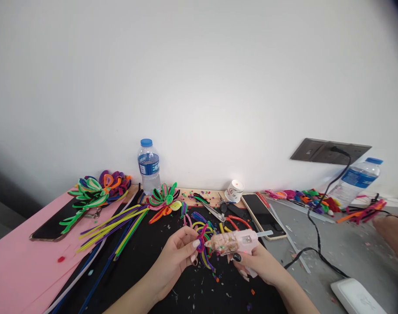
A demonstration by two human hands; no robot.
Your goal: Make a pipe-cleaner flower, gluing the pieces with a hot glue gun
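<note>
Between the thumb and fingers of my left hand is a small purple and pink pipe cleaner piece. My right hand is wrapped round the handle of a pale pink glue gun, with a clear glue stick poking out of its back. The gun's nozzle points left and is at the pipe cleaner piece; I cannot tell whether they touch. Curled pipe cleaners in several colours lie just behind and under the hands, on a black mat.
Scissors, red-handled pliers, a phone and a paper cup stand or lie behind my hands. Left are pipe cleaner flowers, loose pipe cleaners and a water bottle. A black cable crosses the right side, near another person's hand.
</note>
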